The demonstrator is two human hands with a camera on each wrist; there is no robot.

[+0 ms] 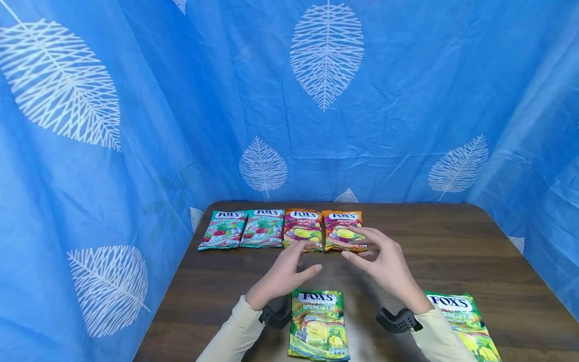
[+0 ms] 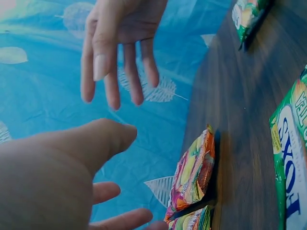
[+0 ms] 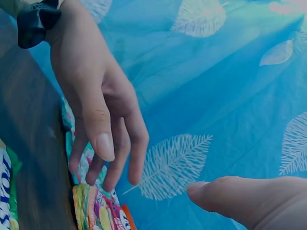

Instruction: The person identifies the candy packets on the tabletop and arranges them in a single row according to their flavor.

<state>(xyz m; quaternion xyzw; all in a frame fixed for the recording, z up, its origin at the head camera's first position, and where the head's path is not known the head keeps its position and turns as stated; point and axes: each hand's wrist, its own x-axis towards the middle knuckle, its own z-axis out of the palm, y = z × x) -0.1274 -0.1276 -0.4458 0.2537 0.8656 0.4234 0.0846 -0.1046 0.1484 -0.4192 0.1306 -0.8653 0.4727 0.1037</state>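
Both hands hover over the table with nothing in them. In the head view my left hand (image 1: 282,269) has its fingers loosely bent, overlapping the lower edge of an orange Fox's Fruits candy bag (image 1: 303,223). My right hand (image 1: 384,256) is held the same way, its fingers overlapping a second orange Fruits bag (image 1: 340,229). Below and between the hands lies a green Fox's Spring Tea bag (image 1: 318,327). Another green Spring Tea bag (image 1: 468,324) is partly hidden by the right forearm. The wrist views show relaxed fingers (image 3: 136,148) and thumbs apart.
Two teal Fox's Mint Blossom bags (image 1: 223,230) continue the row to the left of the orange ones along the back of the dark wooden table (image 1: 434,246). A blue curtain (image 1: 389,125) with white leaf prints hangs behind and beside the table.
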